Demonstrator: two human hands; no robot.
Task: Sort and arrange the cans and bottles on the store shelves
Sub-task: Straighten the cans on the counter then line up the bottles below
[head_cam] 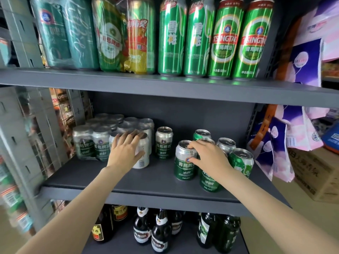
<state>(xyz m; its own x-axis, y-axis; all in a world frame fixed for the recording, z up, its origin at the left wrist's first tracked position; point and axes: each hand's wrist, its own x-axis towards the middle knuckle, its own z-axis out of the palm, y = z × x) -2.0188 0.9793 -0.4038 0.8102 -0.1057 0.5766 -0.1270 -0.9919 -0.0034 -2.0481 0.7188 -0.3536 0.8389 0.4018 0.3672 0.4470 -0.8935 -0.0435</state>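
On the middle shelf [146, 180], my right hand [211, 158] grips a green and silver Tsingtao can [184, 167], with the thumb on its front and the index finger on its rim. An identical can [209, 182] stands just under that wrist. My left hand [125, 152] wraps round a white can [143, 160] beside a shrink-wrapped pack of cans [88, 143]. A lone green can [163, 142] stands between my hands. Several more cans [241, 160] cluster behind and right of my right hand.
Tall green beer cans [225, 39] and wrapped packs [117, 35] line the top shelf. Dark beer bottles [159, 233] fill the bottom shelf. Purple and pink bags [271, 143] hang at the right, above a cardboard box [315, 176]. A grey wire rack [36, 134] stands at the left.
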